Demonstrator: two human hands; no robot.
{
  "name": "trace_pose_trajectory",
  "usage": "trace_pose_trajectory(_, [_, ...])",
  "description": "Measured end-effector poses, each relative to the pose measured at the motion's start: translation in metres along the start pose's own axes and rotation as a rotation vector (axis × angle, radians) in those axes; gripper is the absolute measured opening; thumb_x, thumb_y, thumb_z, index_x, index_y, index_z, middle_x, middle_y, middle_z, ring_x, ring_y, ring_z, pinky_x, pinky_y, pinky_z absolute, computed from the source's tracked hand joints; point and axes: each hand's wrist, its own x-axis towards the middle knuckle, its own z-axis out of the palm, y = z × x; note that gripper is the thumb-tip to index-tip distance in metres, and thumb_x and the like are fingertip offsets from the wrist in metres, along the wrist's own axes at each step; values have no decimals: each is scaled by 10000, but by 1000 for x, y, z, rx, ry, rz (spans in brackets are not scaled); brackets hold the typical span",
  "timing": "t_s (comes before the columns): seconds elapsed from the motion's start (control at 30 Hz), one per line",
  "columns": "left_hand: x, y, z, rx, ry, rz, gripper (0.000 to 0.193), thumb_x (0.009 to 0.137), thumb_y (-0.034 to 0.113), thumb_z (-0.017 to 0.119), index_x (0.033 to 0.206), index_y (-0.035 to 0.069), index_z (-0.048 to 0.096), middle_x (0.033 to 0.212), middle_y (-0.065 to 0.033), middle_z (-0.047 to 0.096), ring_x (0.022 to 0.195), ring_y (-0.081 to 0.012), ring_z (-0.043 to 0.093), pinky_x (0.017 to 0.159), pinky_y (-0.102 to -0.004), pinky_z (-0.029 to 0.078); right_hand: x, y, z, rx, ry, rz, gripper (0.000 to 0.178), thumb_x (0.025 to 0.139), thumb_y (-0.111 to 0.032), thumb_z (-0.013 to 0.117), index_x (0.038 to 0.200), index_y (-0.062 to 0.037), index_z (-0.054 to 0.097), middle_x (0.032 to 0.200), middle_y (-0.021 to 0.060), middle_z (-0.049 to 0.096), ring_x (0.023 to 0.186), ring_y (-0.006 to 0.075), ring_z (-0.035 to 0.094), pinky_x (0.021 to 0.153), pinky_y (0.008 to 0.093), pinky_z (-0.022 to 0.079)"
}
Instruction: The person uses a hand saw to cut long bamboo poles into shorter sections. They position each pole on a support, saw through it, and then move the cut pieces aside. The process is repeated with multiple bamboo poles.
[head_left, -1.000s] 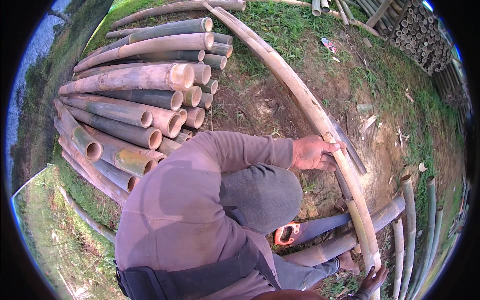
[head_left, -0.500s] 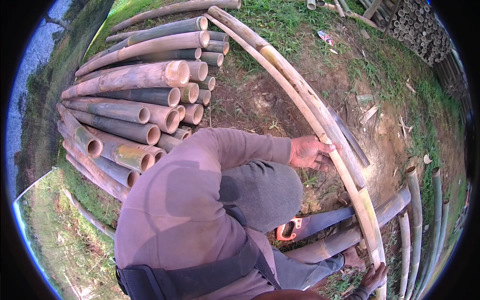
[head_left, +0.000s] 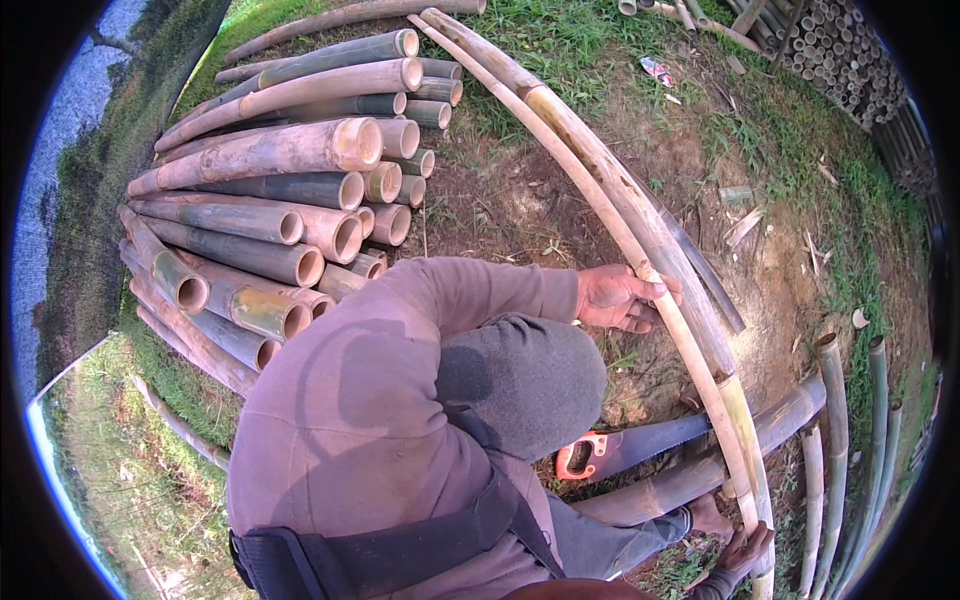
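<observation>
A long, slim bamboo pole point(head_left: 600, 203) lies alongside a thicker bamboo pole point(head_left: 648, 220), both curving from the far middle down to the near right. My left hand point(head_left: 622, 298) is closed about the slim pole partway along, thumb near its top and fingers partly hidden beneath. Down at the near end, my right hand point(head_left: 745, 550) has its fingers wrapped at the slim pole's tip, against the thicker pole. A handsaw point(head_left: 640, 446) with an orange handle rests near my knee, beside a thick bamboo log point(head_left: 660, 492) that passes under the poles.
A large stack of cut bamboo point(head_left: 260, 150) fills the left side. Several bamboo lengths point(head_left: 832, 430) lie at the near right. More bamboo is piled at the far right point(head_left: 840, 60). A dark bamboo strip point(head_left: 705, 270) and wood chips point(head_left: 740, 228) lie on the ground.
My right hand has moved slightly up and left at the near end, and the slim pole's tip has shifted with it. My left hand keeps its hold. The whole view has shifted a little.
</observation>
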Motion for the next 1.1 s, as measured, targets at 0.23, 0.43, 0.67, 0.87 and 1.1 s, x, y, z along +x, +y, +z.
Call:
trace_pose_trajectory(0.23, [-4, -11, -16, 5, 33, -43, 405, 1088, 235, 592, 1477, 128, 558, 1446, -31, 612, 1242, -204, 629, 979, -384, 545, -6, -21, 3, 1, -39, 21, 445, 994, -346, 633, 1190, 45, 557, 1002, 244, 491, 870, 452, 530, 751, 552, 409])
trace_pose_trajectory(0.43, [8, -13, -14, 139, 26, -123, 444, 1076, 309, 620, 1473, 121, 553, 1414, -57, 620, 1195, -210, 661, 970, -387, 558, -25, -5, 0, -47, -41, 73, 479, 938, -351, 659, 1209, 34, 570, 998, 247, 499, 894, 481, 544, 784, 563, 427])
trace_pose_trajectory(0.67, [-6, -15, -40, 1231, 316, 48, 392, 971, 419, 770, 1123, 61, 719, 920, -46, 730, 793, -133, 685, 808, -305, 550, 23, 6, 5, 49, 30, 88, 436, 838, -144, 785, 1232, -18, 646, 1050, 183, 579, 973, 399, 595, 860, 482, 482])
trace_pose_trajectory(0.87, [33, 11, -25, 2231, 66, 1128, 527, 822, 320, 847, 1320, 212, 713, 1250, -33, 674, 1198, -267, 602, 1038, -480, 446, 28, 5, 29, 34, 55, 175, 504, 792, -217, 850, 1247, -69, 693, 1103, 157, 621, 1032, 377, 626, 908, 482, 509])
trace_pose_trajectory(1.1, [64, 15, -51, 2315, -183, 977, 569, 834, 215, 828, 1386, 204, 689, 1178, -39, 710, 1102, -272, 652, 972, -426, 511, 23, -2, 54, -55, 94, 269, 524, 803, -295, 853, 1289, -162, 709, 1278, 125, 613, 1234, 386, 569, 1059, 488, 493])
